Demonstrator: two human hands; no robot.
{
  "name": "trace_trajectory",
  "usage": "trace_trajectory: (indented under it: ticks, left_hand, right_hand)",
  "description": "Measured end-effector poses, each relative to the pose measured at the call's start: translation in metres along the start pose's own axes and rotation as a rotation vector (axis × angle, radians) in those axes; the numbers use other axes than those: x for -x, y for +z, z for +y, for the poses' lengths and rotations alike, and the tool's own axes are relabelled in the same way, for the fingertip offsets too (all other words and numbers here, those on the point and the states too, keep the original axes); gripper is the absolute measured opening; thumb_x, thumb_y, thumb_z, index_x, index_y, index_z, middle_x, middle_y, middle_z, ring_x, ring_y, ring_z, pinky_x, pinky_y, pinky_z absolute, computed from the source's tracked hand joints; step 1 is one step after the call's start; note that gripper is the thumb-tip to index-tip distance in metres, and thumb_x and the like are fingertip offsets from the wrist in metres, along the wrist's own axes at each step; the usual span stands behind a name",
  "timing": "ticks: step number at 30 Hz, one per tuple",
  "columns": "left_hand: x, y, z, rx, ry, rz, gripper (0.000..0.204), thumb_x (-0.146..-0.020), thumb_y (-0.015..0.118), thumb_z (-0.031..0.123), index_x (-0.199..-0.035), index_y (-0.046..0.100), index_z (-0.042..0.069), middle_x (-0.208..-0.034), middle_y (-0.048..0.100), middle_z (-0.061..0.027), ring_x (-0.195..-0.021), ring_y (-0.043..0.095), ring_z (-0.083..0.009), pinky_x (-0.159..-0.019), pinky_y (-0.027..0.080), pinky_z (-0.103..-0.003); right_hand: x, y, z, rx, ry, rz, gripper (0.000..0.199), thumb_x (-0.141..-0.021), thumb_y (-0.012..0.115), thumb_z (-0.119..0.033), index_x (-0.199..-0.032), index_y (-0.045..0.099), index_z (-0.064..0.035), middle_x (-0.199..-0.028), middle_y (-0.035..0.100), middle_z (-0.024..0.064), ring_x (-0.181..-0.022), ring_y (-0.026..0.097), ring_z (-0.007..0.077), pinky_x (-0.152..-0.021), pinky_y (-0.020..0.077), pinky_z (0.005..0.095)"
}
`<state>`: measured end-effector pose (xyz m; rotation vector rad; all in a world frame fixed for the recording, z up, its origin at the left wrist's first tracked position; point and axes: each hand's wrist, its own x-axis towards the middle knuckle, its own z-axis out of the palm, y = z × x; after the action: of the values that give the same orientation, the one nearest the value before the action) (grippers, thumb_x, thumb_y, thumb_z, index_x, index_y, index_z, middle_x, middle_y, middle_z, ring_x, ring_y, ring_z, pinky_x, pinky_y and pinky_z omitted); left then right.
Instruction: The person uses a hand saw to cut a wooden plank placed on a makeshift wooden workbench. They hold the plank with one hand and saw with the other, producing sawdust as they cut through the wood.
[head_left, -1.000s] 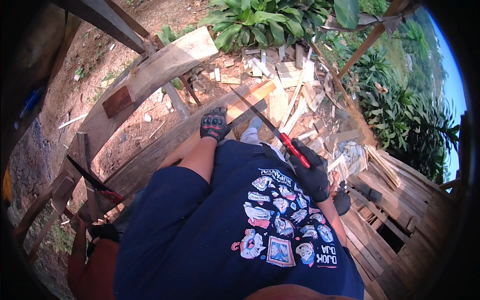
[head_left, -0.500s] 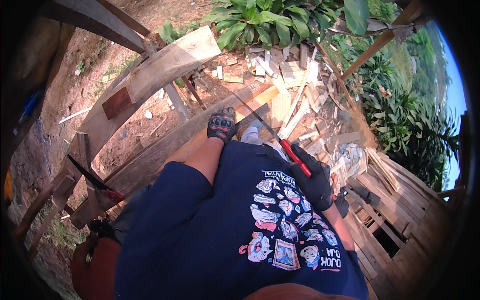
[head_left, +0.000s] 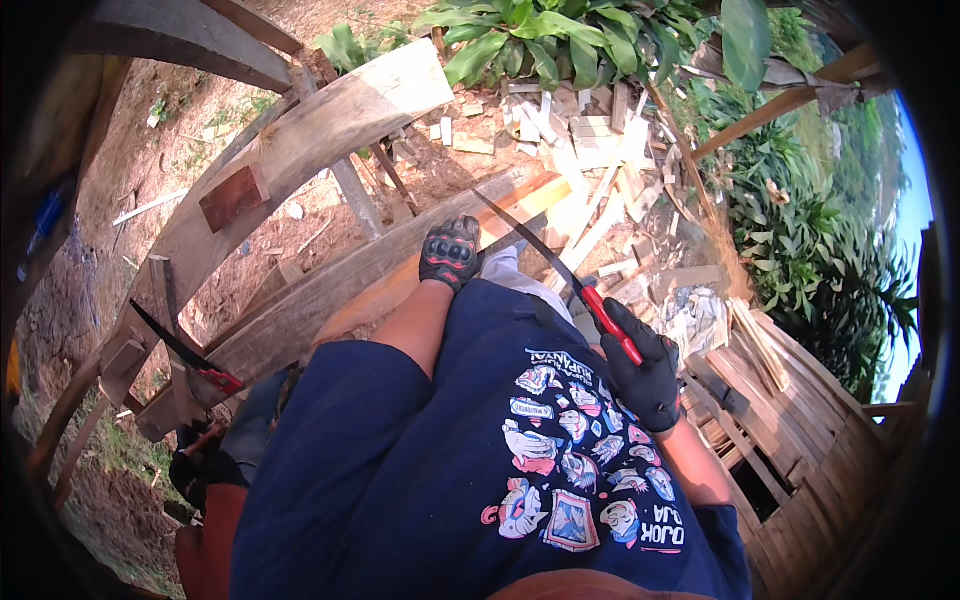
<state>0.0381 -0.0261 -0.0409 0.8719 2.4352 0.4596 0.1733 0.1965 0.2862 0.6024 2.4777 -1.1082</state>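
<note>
I have the right hand (head_left: 643, 372) clenched round a slim-bladed saw (head_left: 608, 321) at three o'clock; at eleven, the left hand (head_left: 450, 253) lies knuckles-up on a grainy plank (head_left: 375, 297), I can't tell how open.

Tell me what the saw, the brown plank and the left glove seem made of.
Saw blade: probably steel, being thin, dark and flat.
Saw handle: likely plastic or rubber, given its even red.
Plank: wood, apparently unpainted, from its uneven brown tone.
Left glove: perhaps fabric or leather, mostly black, with raised knuckle pieces.
</note>
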Motion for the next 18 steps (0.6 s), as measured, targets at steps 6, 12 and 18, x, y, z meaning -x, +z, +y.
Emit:
trace_trajectory:
  ticks: [6, 12, 18]
  left_hand:
    - [-0.004, -0.004, 0.002, -0.006, 0.003, 0.002, 0.045, -0.092, 0.074, 0.038, -0.123, 0.068, 0.006, -0.121, 0.074, -0.0161, -0.111, 0.074, -0.0342, -0.092, 0.060, -0.047]
    - [-0.002, -0.014, 0.004, 0.012, -0.027, -0.004, 0.043, -0.091, 0.076, 0.036, -0.121, 0.069, 0.006, -0.120, 0.075, -0.0166, -0.112, 0.075, -0.0341, -0.092, 0.061, -0.046]
    - [-0.003, -0.014, 0.008, 0.023, -0.044, -0.036, 0.042, -0.092, 0.074, 0.036, -0.121, 0.069, 0.007, -0.121, 0.076, -0.0162, -0.112, 0.075, -0.0329, -0.094, 0.060, -0.046]
  right_hand:
    - [0.000, 0.005, -0.014, -0.209, 0.170, -0.055, 0.049, -0.101, 0.077, -0.015, -0.149, 0.067, -0.0080, -0.138, 0.075, 0.0189, -0.129, 0.072, 0.0318, -0.111, 0.0538, 0.0423]
    - [-0.025, -0.028, -0.064, -0.066, -0.008, -0.026, 0.054, -0.096, 0.077, -0.005, -0.149, 0.068, -0.0065, -0.139, 0.075, 0.0203, -0.125, 0.075, 0.0298, -0.105, 0.0577, 0.0398]
    - [-0.100, 0.056, 0.010, -0.092, -0.038, 0.067, 0.048, -0.100, 0.077, -0.018, -0.146, 0.069, -0.0088, -0.137, 0.075, 0.0204, -0.122, 0.075, 0.0345, -0.104, 0.0586, 0.0422]
